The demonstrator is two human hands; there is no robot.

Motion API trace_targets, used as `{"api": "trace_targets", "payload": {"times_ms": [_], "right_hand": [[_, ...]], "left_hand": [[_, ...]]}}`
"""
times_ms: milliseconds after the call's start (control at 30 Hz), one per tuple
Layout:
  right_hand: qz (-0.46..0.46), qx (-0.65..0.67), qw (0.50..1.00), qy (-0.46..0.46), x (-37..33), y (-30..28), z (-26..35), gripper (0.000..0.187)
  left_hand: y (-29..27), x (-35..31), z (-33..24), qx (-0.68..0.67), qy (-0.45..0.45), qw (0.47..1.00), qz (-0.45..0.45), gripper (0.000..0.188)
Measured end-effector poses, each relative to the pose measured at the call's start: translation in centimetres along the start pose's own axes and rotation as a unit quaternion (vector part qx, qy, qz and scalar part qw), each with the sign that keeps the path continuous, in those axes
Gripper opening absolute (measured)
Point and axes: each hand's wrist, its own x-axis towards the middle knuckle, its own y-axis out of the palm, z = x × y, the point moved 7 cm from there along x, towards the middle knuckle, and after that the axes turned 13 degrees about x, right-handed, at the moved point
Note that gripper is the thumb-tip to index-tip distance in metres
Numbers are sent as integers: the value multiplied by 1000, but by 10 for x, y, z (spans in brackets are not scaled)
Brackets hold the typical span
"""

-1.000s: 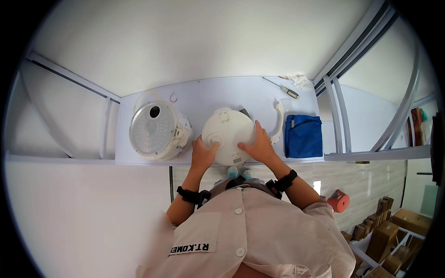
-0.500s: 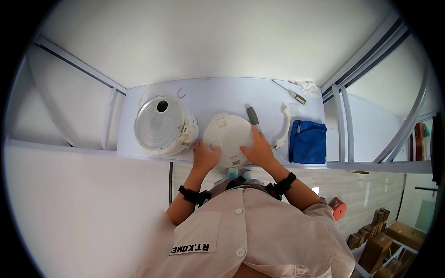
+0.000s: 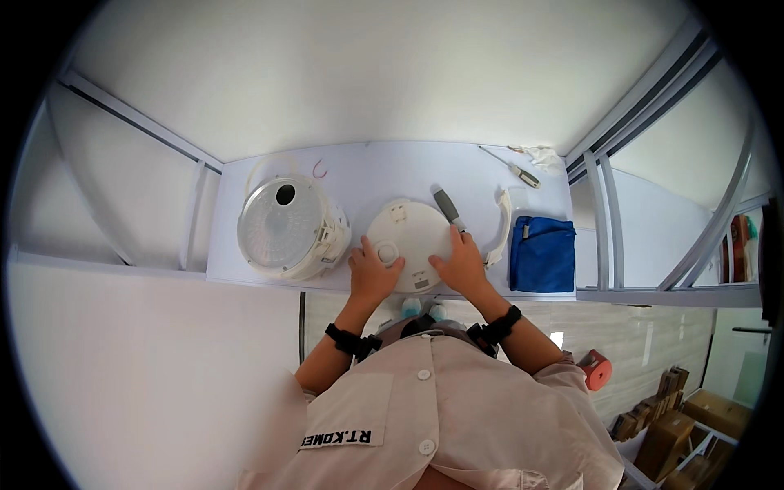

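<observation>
The round white lid [image 3: 411,243] lies flat near the front edge of the pale work table [image 3: 367,175], and both hands rest on it: the left hand [image 3: 371,273] at its lower left rim with fingers lightly spread, the right hand [image 3: 461,265] at its lower right rim with fingers together, flat on the surface. Left of the lid stands a white cooker body [image 3: 287,229] with a clear domed top; right of the lid lie a grey-handled tool [image 3: 447,206], a curved white handle piece [image 3: 501,229] and a blue pouch [image 3: 543,254], closed, its contents unseen
</observation>
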Motion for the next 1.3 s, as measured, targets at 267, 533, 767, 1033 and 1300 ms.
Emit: {"api": "trace_targets", "payload": {"times_ms": [267, 533, 767, 1033, 1300], "right_hand": [[-12, -39, 999, -3, 4, 0, -7, 87], [4, -65, 998, 21, 2, -12, 5, 75], [-70, -58, 995, 41, 4, -60, -1, 51], [-186, -97, 973, 95, 7, -101, -36, 67], [-164, -84, 976, 112, 3, -87, -59, 76]], "left_hand": [[3, 5, -10, 25, 12, 999, -17, 110], [3, 6, -6, 17, 0, 1000, -22, 111], [-23, -3, -12, 41, -12, 999, 2, 103], [-39, -1, -32, 15, 92, 992, -89, 75], [-39, -2, -61, -38, 220, 972, -69, 43]]}}
